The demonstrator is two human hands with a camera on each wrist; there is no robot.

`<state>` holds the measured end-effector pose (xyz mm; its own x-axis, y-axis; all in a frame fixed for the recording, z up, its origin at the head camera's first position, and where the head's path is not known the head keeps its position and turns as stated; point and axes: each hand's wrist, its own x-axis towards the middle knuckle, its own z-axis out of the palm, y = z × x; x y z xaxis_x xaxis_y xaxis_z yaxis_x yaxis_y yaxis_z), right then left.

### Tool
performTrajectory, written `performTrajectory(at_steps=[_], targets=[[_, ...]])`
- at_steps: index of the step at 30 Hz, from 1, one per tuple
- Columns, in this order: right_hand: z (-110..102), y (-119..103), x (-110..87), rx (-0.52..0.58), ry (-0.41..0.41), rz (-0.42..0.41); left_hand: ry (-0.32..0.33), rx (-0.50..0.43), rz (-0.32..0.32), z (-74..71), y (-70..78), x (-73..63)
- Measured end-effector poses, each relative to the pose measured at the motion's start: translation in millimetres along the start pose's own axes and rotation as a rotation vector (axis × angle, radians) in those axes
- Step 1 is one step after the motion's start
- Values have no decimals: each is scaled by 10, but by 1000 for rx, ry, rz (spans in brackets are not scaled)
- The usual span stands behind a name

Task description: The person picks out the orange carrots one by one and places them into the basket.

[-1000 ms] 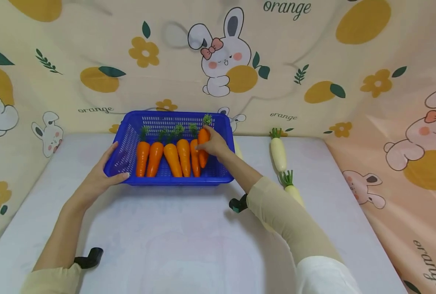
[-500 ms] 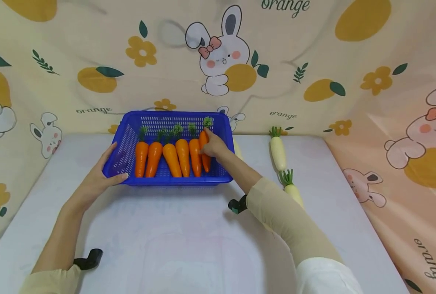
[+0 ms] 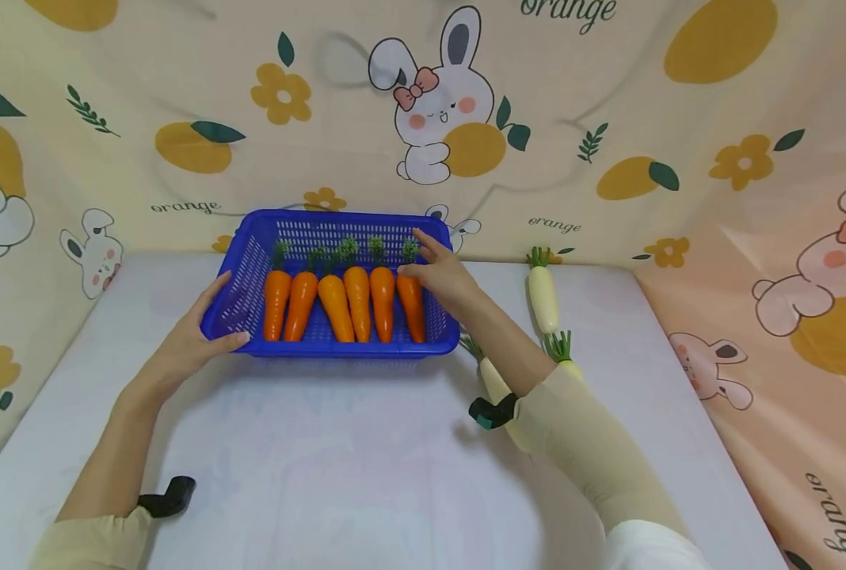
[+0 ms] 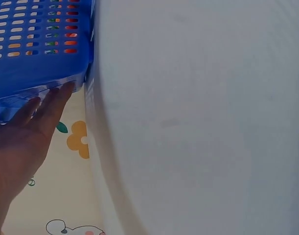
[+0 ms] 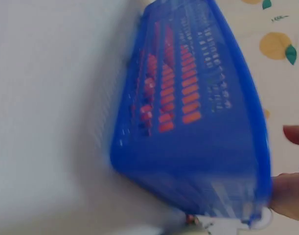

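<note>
A blue plastic basket (image 3: 337, 349) holds several orange carrots with green tops, lying side by side. My left hand (image 3: 186, 342) touches the basket's left end, thumb at the front corner and fingers along the side wall. In the left wrist view, that hand's fingers (image 4: 54, 107) reach straight out under the rim. Over the basket's right end is my right hand (image 3: 447, 279), its fingers spread and holding nothing. Just below its thumb lies the rightmost carrot (image 3: 412, 307). The right wrist view is blurred and shows only part of the right hand (image 5: 291, 196) behind the rim.
Right of the basket, a white radish (image 3: 543, 301) with a green top lies on the white table (image 3: 337, 459). Another radish (image 3: 569, 366) and a third radish (image 3: 493, 381) are partly covered by my right arm. A printed cloth (image 3: 352, 111) hangs behind.
My right hand has let go of the rightmost carrot, spread its fingers and moved right. That carrot now lies farther right, apart from its neighbour. The left hand stays at the basket.
</note>
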<state>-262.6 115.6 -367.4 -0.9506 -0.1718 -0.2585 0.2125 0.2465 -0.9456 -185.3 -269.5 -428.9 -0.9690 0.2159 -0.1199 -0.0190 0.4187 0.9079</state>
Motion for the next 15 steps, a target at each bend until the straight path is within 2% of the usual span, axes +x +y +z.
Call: performTrajectory(at_steps=[2,7,9,12,15], targets=[[-94,-8,-54,10,-12,-39,9,40,13,0,-7,-2],[-380,22,-178,144,-66,-129,32,123,50,-11,-39,-21],[-501,53,-231,156,-77,-152,30,140,55,-29,-53,-46],[-682,126,-305,54,-65,-186,29,172,63,-70,-76,-104],[-865,221,-377,-133,-38,-211,32,216,79,-114,-102,-168]])
